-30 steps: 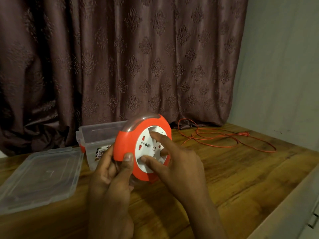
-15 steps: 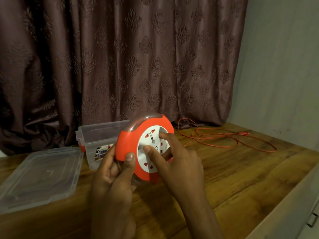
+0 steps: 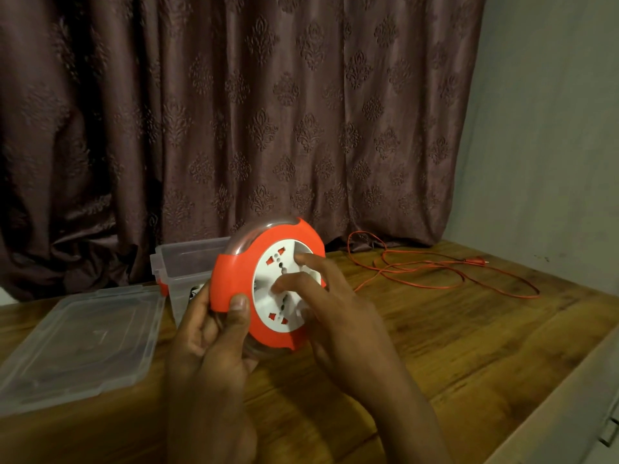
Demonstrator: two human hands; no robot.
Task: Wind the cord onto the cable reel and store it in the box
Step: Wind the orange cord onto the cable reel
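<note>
Wooden table (image 3: pixel 435 346) | curtain (image 3: pixel 268 112) behind | cord (image 3: pixel 435 272) loose on top

left hand (image 3: pixel 214 333): fingers curled, thumb pressed flat forward, clamped on the round orange-and-white plastic cable reel (image 3: pixel 234 279) | right hand (image 3: pixel 338 316): just right of it, fingertips (image 3: pixel 301 259) spread on reel's white face

No text, label, brand or number can be read on anything here.
</note>
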